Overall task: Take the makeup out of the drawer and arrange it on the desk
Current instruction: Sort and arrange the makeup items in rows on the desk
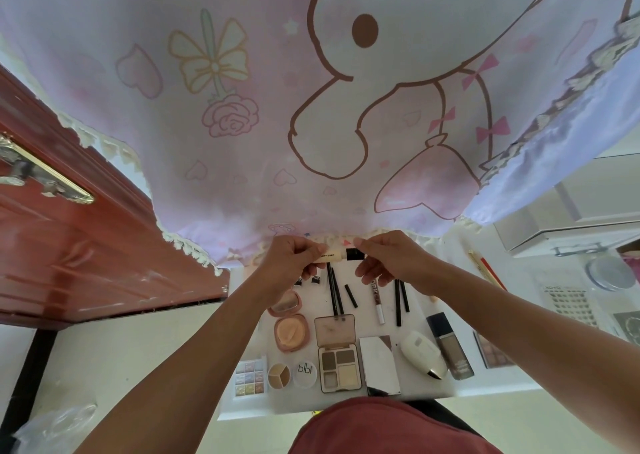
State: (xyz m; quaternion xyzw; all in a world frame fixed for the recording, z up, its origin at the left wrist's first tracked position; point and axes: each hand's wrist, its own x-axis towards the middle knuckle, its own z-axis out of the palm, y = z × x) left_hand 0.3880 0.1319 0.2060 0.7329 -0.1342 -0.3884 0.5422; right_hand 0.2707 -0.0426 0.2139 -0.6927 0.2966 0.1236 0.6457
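Right now you hold a small cream tube [334,255] level between both hands, above the far side of the table [502,379] and just in front of the lace hem of the pink cartoon cloth [242,107] that hangs behind it. Your left hand [291,259] has its fingers curled round the pale body of the tube, and your right hand [388,258] pinches the black-capped end between thumb and fingertips. The two hands are close together, with only a short piece of the tube showing between them. Under your hands the rest of the makeup lies spread on the table. The black pencils [335,294] are directly below the tube. The round pink compact [291,332] lies open under your left wrist. Nearer to you are the open brown eyeshadow palette [341,367] and the mirrored case [379,363]. To the right, beneath your right forearm, are the white oval case [422,353] and the foundation bottle [452,348]. A small pastel palette [250,377] sits at the near left corner.
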